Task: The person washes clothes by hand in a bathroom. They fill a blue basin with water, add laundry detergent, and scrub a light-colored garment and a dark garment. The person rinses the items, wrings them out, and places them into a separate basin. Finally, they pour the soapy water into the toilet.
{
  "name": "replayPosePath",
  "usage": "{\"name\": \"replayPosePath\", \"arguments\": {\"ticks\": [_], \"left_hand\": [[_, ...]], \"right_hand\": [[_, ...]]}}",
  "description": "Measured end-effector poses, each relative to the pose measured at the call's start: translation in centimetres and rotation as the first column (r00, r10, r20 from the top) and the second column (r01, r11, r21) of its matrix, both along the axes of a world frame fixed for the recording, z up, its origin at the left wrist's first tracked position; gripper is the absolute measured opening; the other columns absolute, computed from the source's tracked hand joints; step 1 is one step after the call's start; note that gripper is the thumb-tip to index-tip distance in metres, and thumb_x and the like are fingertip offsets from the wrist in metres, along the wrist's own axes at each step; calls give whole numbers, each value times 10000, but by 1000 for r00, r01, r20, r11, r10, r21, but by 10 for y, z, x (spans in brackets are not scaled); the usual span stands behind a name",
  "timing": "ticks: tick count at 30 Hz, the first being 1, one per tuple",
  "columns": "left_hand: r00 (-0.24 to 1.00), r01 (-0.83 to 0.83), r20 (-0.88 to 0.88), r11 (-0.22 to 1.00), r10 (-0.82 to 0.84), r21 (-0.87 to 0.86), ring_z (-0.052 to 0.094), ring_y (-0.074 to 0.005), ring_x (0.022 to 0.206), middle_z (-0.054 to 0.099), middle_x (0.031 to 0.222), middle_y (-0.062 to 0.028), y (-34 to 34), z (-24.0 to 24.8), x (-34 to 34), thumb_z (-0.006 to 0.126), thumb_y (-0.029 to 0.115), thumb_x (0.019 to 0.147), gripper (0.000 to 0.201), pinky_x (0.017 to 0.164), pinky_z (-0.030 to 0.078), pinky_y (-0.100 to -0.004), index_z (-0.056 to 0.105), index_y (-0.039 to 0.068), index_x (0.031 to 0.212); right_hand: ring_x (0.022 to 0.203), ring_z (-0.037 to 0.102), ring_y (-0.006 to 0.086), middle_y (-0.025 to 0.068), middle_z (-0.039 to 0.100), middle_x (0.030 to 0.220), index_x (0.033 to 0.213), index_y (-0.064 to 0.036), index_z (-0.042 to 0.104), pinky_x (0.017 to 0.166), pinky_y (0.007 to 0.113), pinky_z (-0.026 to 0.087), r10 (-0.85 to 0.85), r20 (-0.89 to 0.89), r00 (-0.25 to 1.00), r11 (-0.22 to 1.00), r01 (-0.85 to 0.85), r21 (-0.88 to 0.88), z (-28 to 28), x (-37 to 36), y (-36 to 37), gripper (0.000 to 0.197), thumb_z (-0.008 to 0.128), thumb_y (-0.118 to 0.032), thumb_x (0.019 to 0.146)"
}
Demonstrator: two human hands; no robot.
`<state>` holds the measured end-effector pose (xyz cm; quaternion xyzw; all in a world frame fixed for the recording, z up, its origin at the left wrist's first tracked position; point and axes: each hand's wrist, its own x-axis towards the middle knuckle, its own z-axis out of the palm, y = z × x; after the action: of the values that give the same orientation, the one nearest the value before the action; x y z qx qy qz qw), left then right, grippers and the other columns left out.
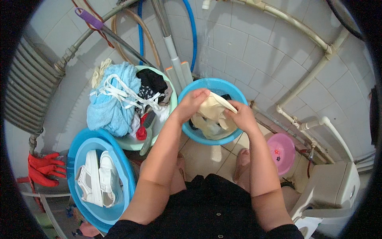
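Note:
My left hand [193, 104] and my right hand [242, 116] are both closed on a wet cream garment [213, 106]. Its upper edge is stretched between them, and the lower part hangs into a round blue basin [220, 141]. Dark and pale wet cloth lies in the basin beneath it, partly hidden by the garment. Water falls from a white tap [205, 4] on the wall toward the far side of this basin. What exact kind of garment it is, I cannot tell.
Left of the basin, a pale green tub [174, 99] holds heaped laundry, a light blue towel [115, 101] and a brush [148, 131]. Nearer, white shoes [107, 179] lie in stacked blue basins [72, 175]. A pink basin [284, 149] and a toilet [330, 187] stand right. Mop handles lean behind.

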<state>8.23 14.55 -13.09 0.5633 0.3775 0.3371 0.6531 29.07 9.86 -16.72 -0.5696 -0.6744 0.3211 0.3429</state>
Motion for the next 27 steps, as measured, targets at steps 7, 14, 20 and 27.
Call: {"name": "replayPosePath", "arguments": {"ticks": [7,14,20,27], "left_hand": [[972,-231,-70,971,226,-65,559,-119,826,617,915,-32,13,-2,-9,476,275,933,283,746,450,-275,605,30,991],[929,24,-338,883,154,469,516,-177,1022,540,1127,-67,19,-28,-21,564,154,863,326,889,419,-319,533,106,1184],[926,139,-373,973,-62,183,554,-159,933,588,1051,-58,7,-23,-17,536,271,901,353,841,439,-328,533,39,1169],[986,155,81,978,-145,-141,573,-140,904,613,1042,-68,-12,-18,3,422,445,934,487,835,447,-309,566,20,1124]], "right_hand": [[1081,532,197,99,546,1205,1232,-16,480,935,320,393,-88,-775,625,840,-372,-396,3,3,0,383,522,-203,900],[1152,487,228,104,504,1252,1290,-28,403,998,363,367,-142,-957,253,869,-431,-242,9,-5,-1,451,519,-101,860],[1195,448,236,76,441,1304,1371,-87,283,1012,370,356,-33,-965,258,899,-415,-142,14,-5,-4,699,574,43,749],[1212,431,235,68,421,1314,1395,-138,231,1023,372,345,-63,-948,313,912,-369,-182,14,-6,-7,821,605,85,699]]}}
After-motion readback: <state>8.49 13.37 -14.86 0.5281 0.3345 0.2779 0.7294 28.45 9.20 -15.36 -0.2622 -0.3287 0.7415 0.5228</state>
